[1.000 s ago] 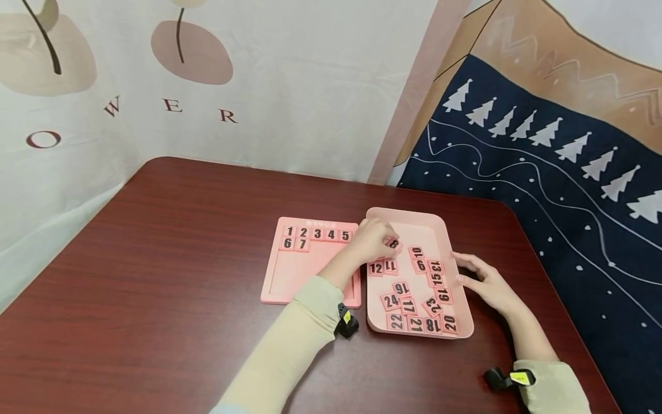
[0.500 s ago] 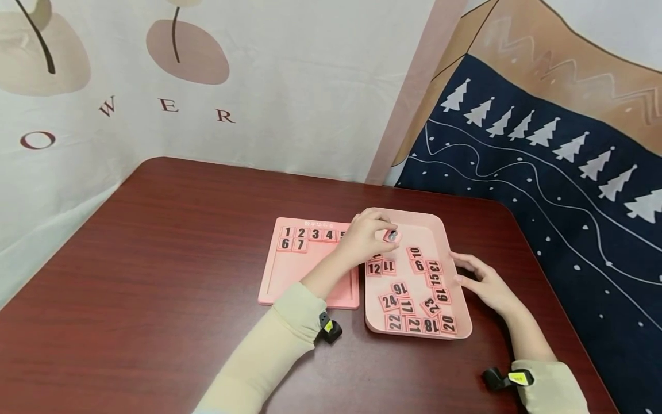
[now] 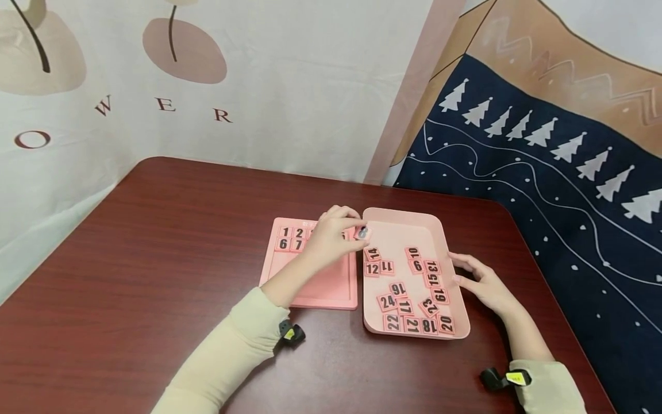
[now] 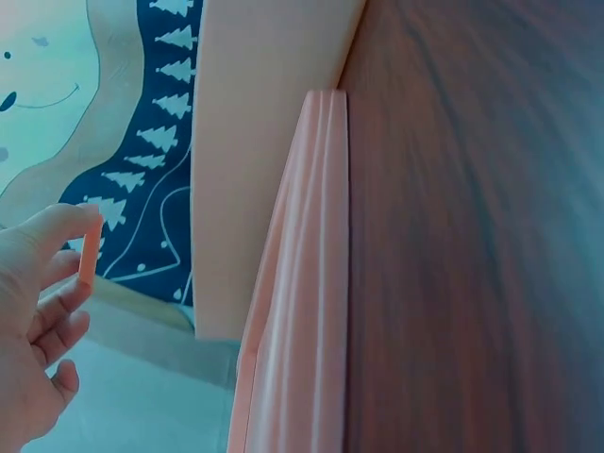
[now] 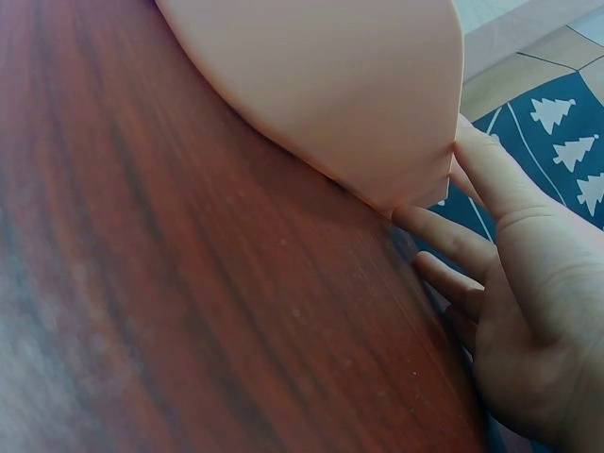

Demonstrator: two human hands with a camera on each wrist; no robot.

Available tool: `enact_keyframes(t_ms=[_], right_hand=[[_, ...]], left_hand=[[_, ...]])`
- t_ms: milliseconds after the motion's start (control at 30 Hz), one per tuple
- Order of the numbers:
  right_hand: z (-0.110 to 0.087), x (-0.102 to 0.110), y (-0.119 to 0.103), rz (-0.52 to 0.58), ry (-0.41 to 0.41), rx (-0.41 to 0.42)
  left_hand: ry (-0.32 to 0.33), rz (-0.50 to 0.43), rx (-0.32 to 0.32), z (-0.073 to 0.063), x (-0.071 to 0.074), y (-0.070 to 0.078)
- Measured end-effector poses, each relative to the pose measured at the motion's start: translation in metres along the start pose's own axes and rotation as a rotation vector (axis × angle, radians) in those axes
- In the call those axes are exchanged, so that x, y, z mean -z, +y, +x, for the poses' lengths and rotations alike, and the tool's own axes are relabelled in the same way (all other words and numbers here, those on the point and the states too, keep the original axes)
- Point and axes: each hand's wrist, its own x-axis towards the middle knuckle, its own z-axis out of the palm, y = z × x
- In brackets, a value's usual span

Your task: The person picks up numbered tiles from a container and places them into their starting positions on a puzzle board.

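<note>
My left hand [image 3: 331, 236] pinches a pink number tile [image 3: 363, 233] marked 8 between thumb and fingertips. It hovers above the gap between the pink puzzle board [image 3: 320, 296] and the pink tray [image 3: 408, 230]. In the left wrist view the tile [image 4: 90, 250] appears edge-on, raised above the board. Tiles 1, 2, 6 and 7 show at the board's upper left; the hand covers most of the others there. Along the tray's right side lies my right hand [image 3: 483, 284], its fingers loosely extended and touching the outer wall [image 5: 377, 113].
Several loose number tiles [image 3: 405, 305] lie in the tray at various angles, mostly toward its near end. Board and tray stand side by side on a dark red-brown table [image 3: 155, 276]. Printed curtains [image 3: 289, 86] hang behind the table and to its right.
My left hand has lifted the 8 tile from the tray and carried it left toward the board, uncovering the 14 tile. The right hand stays against the tray.
</note>
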Motion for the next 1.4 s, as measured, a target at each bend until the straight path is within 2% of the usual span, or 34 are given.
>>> enact_keyframes(t_ms=[200, 333, 700, 1200, 1400], right_hand=[[0.000, 0.000, 0.001, -0.003, 0.000, 0.001], [-0.001, 0.000, 0.001, -0.002, 0.000, 0.000], [-0.001, 0.000, 0.000, -0.013, 0.003, -0.009], [-0.001, 0.000, -0.001, -0.034, 0.007, -0.022], [0.000, 0.000, 0.001, -0.026, 0.008, -0.008]], left_hand=[[0.048, 0.018, 0.059, -0.015, 0.019, -0.014], [0.063, 0.039, 0.113, -0.025, 0.026, -0.022], [0.044, 0.089, 0.338, -0.047, 0.028, -0.035], [-0.020, 0.210, 0.386, -0.058, 0.023, -0.046], [-0.044, 0.218, 0.401, -0.058, 0.025, -0.047]])
